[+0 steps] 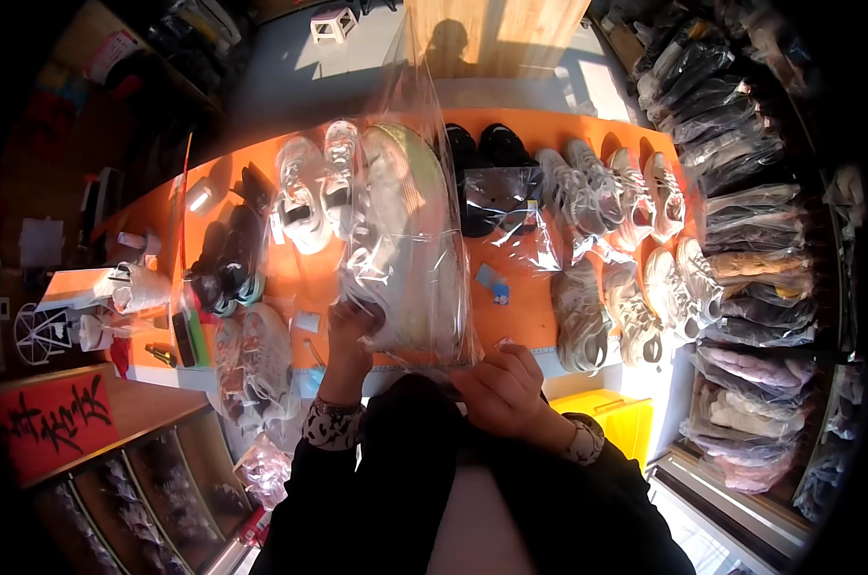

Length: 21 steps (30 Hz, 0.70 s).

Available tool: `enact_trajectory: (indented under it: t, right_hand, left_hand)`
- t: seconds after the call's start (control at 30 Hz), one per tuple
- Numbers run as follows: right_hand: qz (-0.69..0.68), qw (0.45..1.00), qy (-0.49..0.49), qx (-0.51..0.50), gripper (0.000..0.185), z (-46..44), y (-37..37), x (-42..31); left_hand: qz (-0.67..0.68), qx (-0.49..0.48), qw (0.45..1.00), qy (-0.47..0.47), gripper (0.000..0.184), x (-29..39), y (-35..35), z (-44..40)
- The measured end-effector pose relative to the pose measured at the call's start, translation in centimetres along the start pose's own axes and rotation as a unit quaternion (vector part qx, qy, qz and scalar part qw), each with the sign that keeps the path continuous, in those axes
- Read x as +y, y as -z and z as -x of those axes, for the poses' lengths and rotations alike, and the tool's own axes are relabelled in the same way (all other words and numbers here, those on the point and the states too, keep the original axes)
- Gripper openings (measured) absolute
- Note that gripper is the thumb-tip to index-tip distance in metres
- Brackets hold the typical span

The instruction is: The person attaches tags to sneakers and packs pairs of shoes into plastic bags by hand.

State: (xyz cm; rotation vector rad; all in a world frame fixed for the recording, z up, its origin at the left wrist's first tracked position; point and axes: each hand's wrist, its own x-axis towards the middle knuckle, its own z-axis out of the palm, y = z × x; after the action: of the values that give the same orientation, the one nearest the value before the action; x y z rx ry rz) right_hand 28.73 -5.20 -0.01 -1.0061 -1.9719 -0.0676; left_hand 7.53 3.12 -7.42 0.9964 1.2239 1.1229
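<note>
A large clear plastic bag (444,278) rises from the front edge of the orange table, with a pale sneaker (400,211) seen through it. My left hand (351,335) is at the bag's lower left, its fingers bent around the heel end of a white shoe; glare and plastic partly hide the fingertips. To the right, my right hand (503,388) is closed, thumb and fingers pressed together at the bag's lower edge. A small label shows near its fingertips.
Pairs of white sneakers (300,196) and black shoes (503,144) stand on the orange table (520,316). Bagged shoes (760,326) fill racks on the right. A yellow bin (611,422) is below the table edge. Scissors and a phone-like object lie at the left.
</note>
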Motion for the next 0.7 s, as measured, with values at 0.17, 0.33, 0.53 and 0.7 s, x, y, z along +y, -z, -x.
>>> enact_trajectory:
  t: [0.17,0.33,0.53,0.7]
  right_hand:
    - [0.048,0.989,-0.133,0.05,0.037,0.6,-1.3,0.6]
    - [0.003,0.933,-0.36,-0.007,0.033,1.1,-2.4,1.5]
    - [0.004,0.924,-0.353,-0.148,0.013,3.7,-3.2,1.9]
    - [-0.094,0.946,-0.236,-0.203,0.022,5.4,-2.3,0.4]
  left_hand:
    - [0.041,-0.091,0.994,0.042,0.045,1.6,0.2,0.2]
    - [0.081,-0.139,0.986,-0.041,0.066,3.2,-1.1,0.8]
    - [0.185,-0.136,0.972,0.053,0.054,2.2,-0.8,-0.4]
    - [0.475,-0.228,0.847,0.061,0.047,4.0,-1.8,-0.6]
